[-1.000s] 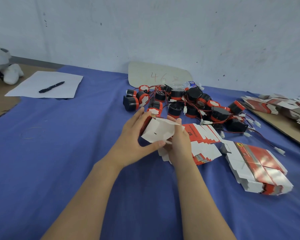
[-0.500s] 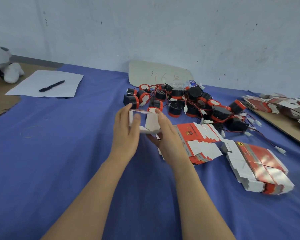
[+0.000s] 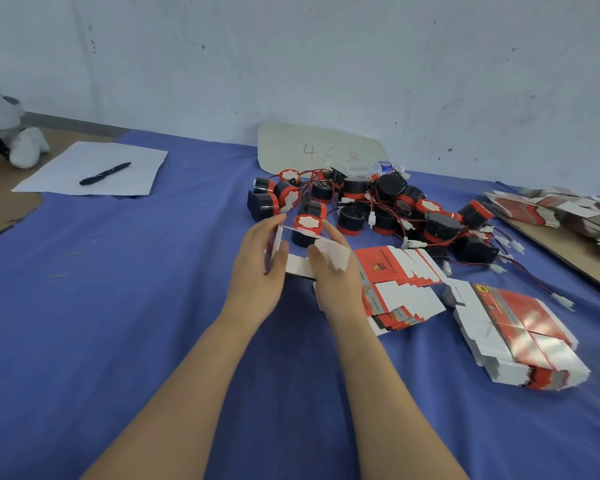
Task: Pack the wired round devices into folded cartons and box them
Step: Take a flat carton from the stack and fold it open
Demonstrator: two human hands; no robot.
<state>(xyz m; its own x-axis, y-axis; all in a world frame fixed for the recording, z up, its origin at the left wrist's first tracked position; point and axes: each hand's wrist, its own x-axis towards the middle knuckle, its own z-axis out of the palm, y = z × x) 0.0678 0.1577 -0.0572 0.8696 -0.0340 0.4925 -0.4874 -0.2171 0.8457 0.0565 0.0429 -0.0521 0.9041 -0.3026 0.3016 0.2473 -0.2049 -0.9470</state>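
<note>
A small white carton stands opened up between my two hands over the blue cloth, its white flaps spread. My left hand grips its left side and my right hand grips its right side and flap. Just behind it lies a pile of black-and-red round devices with red wires and white plugs. To the right of my right hand lies a fanned stack of flat red-and-white cartons. A second stack of flat cartons sits further right.
A white sheet with a black pen lies at the far left. A cardboard sign leans on the wall. More flat cartons lie on a brown board at the right edge. A white stuffed object is far left.
The carton went from a flat folded piece held low to an opened box shape. Both hands moved forward, toward the pile of devices, and spread to its sides.
</note>
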